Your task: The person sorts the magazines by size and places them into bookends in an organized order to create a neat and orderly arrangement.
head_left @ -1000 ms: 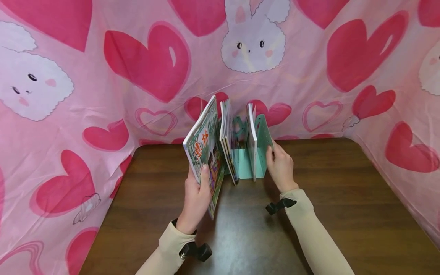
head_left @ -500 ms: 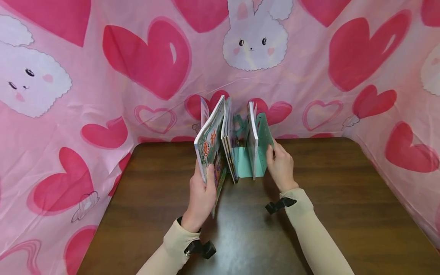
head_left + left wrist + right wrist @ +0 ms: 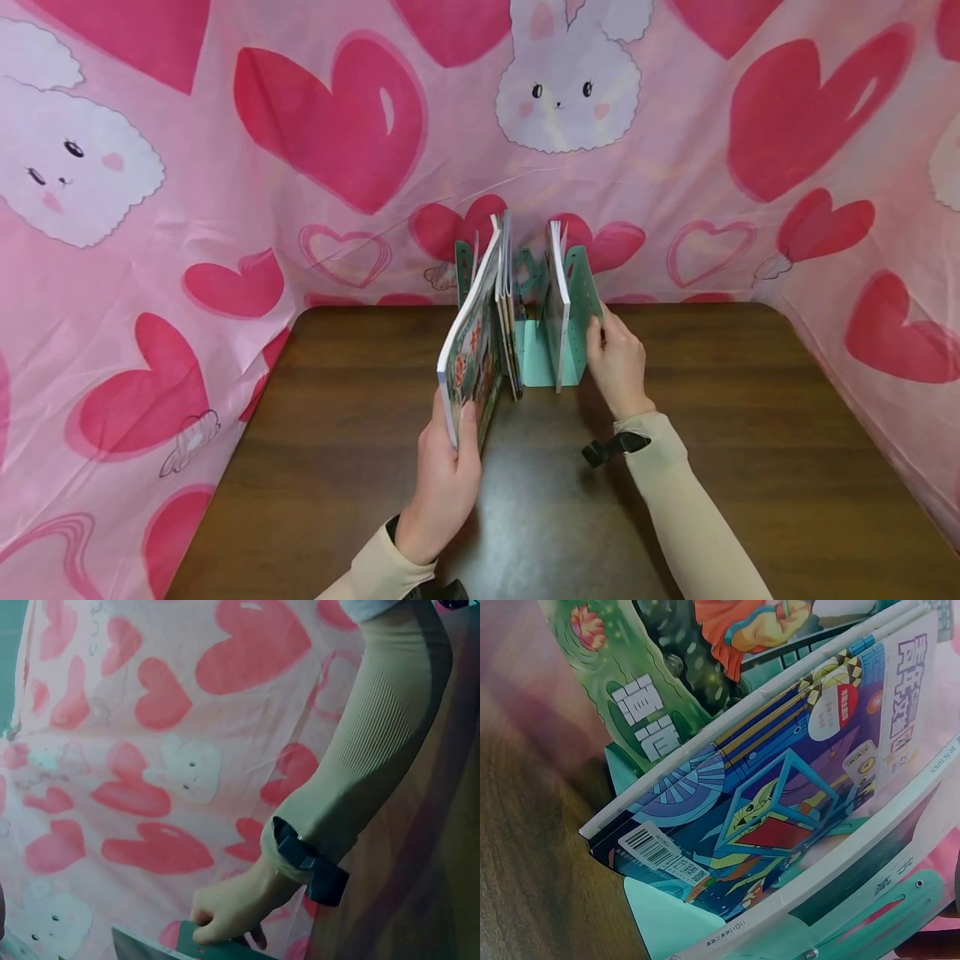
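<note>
In the head view my left hand [image 3: 444,483] grips the near edge of a magazine [image 3: 471,358] with a green illustrated cover, thumb on the cover side. The magazine stands tilted at the left part of a mint-green book rack [image 3: 537,360]. My right hand [image 3: 621,367] holds the rack's right end panel [image 3: 581,292]; the left wrist view also has this right hand [image 3: 234,909] on the green panel [image 3: 214,949]. Close up in the right wrist view, the held magazine's cover [image 3: 641,697] lies beside a blue-covered magazine [image 3: 780,817] in the rack.
Several thin magazines [image 3: 507,333] stand left of the rack's middle, and a white-edged one [image 3: 558,317] stands near its right panel. A gap separates them. The brown table [image 3: 675,500] meets a pink heart-and-rabbit cloth [image 3: 450,108] behind and at both sides.
My left hand has brought the magazine rightward to the standing ones and shifted nearer to me. The rack's left end panel now shows behind it. My right hand keeps its hold on the right panel.
</note>
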Demonstrator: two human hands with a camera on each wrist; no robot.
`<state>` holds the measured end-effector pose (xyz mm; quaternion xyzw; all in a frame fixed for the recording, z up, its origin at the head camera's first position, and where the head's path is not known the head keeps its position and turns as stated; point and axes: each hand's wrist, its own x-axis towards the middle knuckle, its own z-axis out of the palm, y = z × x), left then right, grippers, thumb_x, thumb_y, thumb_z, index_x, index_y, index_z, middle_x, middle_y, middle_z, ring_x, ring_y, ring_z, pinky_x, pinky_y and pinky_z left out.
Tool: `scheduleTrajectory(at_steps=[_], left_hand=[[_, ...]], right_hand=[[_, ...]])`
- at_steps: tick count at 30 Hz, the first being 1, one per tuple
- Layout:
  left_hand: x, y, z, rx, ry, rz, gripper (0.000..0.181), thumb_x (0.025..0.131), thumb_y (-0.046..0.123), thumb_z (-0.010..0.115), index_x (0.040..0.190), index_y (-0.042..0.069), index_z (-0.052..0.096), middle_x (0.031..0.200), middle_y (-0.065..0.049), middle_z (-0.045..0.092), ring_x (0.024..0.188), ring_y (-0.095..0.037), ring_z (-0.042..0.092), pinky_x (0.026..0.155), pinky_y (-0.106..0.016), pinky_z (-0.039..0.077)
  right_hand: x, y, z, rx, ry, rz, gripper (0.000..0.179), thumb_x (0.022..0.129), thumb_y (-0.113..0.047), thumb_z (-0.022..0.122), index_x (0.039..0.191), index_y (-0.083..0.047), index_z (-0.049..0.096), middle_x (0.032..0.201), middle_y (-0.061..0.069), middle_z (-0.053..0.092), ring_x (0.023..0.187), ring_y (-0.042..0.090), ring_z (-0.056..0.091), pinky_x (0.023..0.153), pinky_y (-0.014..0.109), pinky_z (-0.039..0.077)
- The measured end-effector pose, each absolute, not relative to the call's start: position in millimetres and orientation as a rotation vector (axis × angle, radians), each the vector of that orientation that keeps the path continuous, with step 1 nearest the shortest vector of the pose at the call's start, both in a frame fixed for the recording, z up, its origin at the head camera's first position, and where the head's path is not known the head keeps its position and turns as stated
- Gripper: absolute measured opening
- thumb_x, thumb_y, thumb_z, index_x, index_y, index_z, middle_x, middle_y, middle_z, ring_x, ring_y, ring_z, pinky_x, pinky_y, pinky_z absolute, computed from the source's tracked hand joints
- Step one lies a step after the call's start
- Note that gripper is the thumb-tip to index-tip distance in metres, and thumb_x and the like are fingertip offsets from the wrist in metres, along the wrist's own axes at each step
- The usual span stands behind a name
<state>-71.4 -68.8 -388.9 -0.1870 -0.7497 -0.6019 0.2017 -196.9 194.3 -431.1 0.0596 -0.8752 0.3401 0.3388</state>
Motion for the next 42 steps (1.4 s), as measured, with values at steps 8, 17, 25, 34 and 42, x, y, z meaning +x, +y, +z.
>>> scheduleTrajectory(at_steps=[8, 17, 25, 34, 42], left_hand=[[-75, -64, -394, -0.487, -2.089, -1.667, 0.056, 0.108, 0.0, 0.048, 0.16, 0.012, 0.034, 0.155, -0.012, 0.052, 0.139, -0.025, 0.053, 0.105, -0.054, 0.049], [-99, -58, -400, -0.447, -2.064, -1.734, 0.056, 0.11, 0.005, 0.045, 0.163, 0.015, 0.031, 0.158, -0.01, 0.048, 0.14, -0.026, 0.052, 0.108, -0.054, 0.046], [-126, -48, -414, -0.395, -1.989, -1.732, 0.053, 0.112, 0.009, 0.041, 0.163, 0.008, 0.028, 0.158, -0.015, 0.047, 0.141, -0.028, 0.05, 0.108, -0.055, 0.046], [-160, -37, -423, -0.331, -1.913, -1.722, 0.052, 0.112, 0.012, 0.041, 0.162, 0.005, 0.029, 0.14, -0.023, 0.058, 0.125, -0.026, 0.057, 0.098, -0.049, 0.049], [-183, -31, -434, -0.316, -1.874, -1.626, 0.055, 0.111, 0.005, 0.043, 0.163, 0.002, 0.027, 0.16, -0.018, 0.044, 0.137, -0.031, 0.052, 0.106, -0.054, 0.047]], right_hand=[[-196, 195, -432, 0.139, -2.289, 0.879, 0.04, 0.106, -0.013, 0.056, 0.143, 0.001, 0.06, 0.122, 0.026, 0.07, 0.082, 0.041, 0.071, 0.072, 0.057, 0.06], [-195, 196, -433, 0.131, -2.291, 0.889, 0.039, 0.106, -0.012, 0.056, 0.143, 0.001, 0.06, 0.122, 0.027, 0.07, 0.09, 0.044, 0.073, 0.077, 0.059, 0.06], [-196, 195, -432, 0.13, -2.288, 0.845, 0.037, 0.106, -0.011, 0.056, 0.139, 0.003, 0.063, 0.114, 0.026, 0.072, 0.076, 0.039, 0.068, 0.069, 0.058, 0.058], [-197, 195, -433, 0.13, -2.277, 0.848, 0.037, 0.105, -0.011, 0.057, 0.139, 0.002, 0.063, 0.113, 0.026, 0.072, 0.069, 0.036, 0.063, 0.064, 0.054, 0.056], [-198, 195, -432, 0.142, -2.257, 0.845, 0.037, 0.105, -0.01, 0.057, 0.139, 0.001, 0.064, 0.118, 0.025, 0.072, 0.073, 0.038, 0.067, 0.07, 0.058, 0.057]])
